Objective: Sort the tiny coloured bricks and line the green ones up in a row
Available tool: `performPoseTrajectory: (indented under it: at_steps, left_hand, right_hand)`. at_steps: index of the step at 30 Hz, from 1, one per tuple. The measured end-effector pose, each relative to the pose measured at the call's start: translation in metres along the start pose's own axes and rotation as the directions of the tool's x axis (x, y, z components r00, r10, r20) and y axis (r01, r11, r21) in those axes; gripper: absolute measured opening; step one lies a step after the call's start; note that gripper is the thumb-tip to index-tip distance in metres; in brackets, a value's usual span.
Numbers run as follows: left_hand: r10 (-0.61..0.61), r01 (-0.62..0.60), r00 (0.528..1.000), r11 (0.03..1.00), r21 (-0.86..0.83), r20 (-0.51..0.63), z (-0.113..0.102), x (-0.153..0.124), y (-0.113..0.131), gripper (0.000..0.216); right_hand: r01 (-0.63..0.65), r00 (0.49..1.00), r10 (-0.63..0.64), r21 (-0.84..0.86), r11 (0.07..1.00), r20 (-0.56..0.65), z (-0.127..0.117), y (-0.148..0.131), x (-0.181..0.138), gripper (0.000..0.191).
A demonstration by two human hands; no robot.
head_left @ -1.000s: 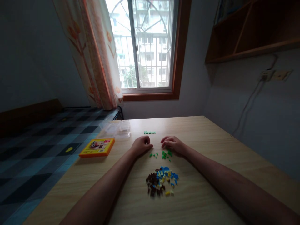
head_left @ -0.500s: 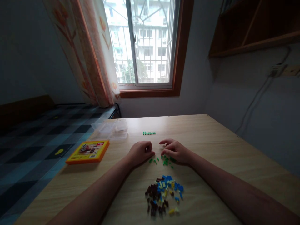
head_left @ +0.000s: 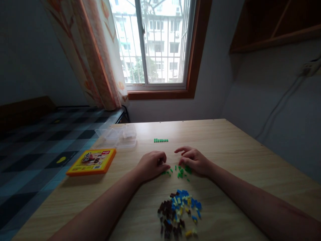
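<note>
- Left hand (head_left: 151,165) is closer to the few loose green pieces (head_left: 169,173) than a second ago; right hand (head_left: 197,161) stretches its forefinger farther out.
- Left fingers curl toward the thumb; whether they pinch a piece cannot be told. Right fingers bend low beside the green heap (head_left: 180,174), and whether they grip anything is likewise unclear.
- Loose green lies on the table (head_left: 225,147) between and close to both hands; beyond them runs a row of green pieces (head_left: 161,140).
- Such tiny pieces could slip from a fingertip pinch or stick to skin.
- A dragging right palm might scatter the heap.
- A careless forward reach could knock the row crooked.
- Pulling back low, either forearm might sweep the brown and blue pile (head_left: 167,209) into the green.
</note>
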State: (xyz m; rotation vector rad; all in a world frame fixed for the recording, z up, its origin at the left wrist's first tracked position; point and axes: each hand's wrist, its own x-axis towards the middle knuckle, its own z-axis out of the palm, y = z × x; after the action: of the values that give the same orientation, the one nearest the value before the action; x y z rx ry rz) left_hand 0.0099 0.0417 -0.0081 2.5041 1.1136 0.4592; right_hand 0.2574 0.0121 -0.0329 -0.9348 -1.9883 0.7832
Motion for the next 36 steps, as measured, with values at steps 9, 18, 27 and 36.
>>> performPoseTrajectory:
  at_steps: [9, 18, 27, 36]
  left_hand:
    - [0.097, -0.101, 0.994, 0.993, -0.069, -0.052, 0.001, -0.005, 0.004, 0.029]
    - [0.185, -0.185, 0.983, 0.979, -0.091, 0.0, 0.004, -0.009, 0.011, 0.043]
    - [0.206, -0.206, 0.977, 0.978, -0.008, -0.053, 0.003, -0.007, 0.008, 0.041]
    - [0.346, -0.347, 0.937, 0.938, 0.017, 0.046, -0.003, -0.006, 0.015, 0.038]
  right_hand:
    - [0.133, 0.984, -0.118, -0.107, 0.985, 0.132, 0.001, -0.012, -0.002, 0.019]
    - [0.135, 0.989, -0.144, -0.301, 0.944, -0.009, 0.007, -0.004, -0.002, 0.02]
    - [-0.125, 0.925, 0.096, -0.056, 0.991, -0.367, -0.003, 0.017, 0.004, 0.027]
    - [-0.176, 0.984, 0.179, 0.152, 0.973, -0.002, -0.03, 0.025, 0.002, 0.029]
